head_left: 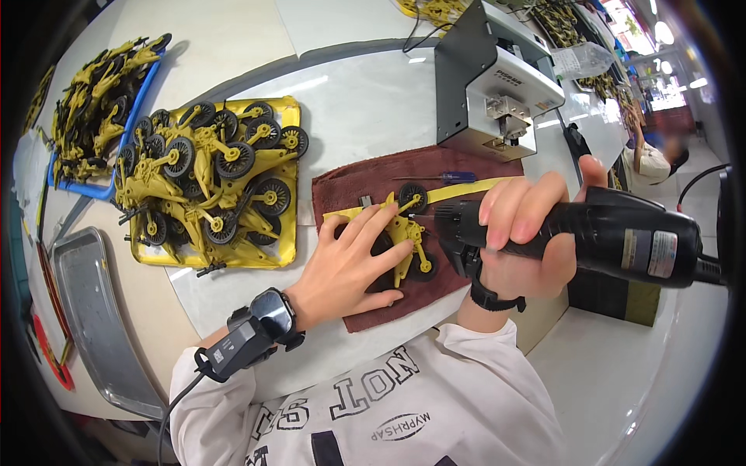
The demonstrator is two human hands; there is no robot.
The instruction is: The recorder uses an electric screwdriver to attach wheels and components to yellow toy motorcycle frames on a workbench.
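On a dark red cloth point(373, 314) lies a yellow toy motorcycle point(403, 231) with black spoked wheels. My left hand point(346, 260) rests across it, fingers stretched and spread, and covers part of its body. My right hand point(536, 221) is wrapped round a black corded electric screwdriver point(594, 233), held nearly level, its nose pointing left at the motorcycle. Whether the bit touches the motorcycle I cannot tell. Just beyond the motorcycle, a small screwdriver with a blue handle point(458, 177) lies on the cloth, beside a yellow strip point(462, 189).
Left of the cloth stands a yellow tray point(289, 252) heaped with similar motorcycles; a blue tray point(81, 189) of more is farther left. An empty grey metal tray point(105, 326) lies nearer. A boxy machine point(497, 85) stands behind the cloth. Another person point(651, 159) sits far right.
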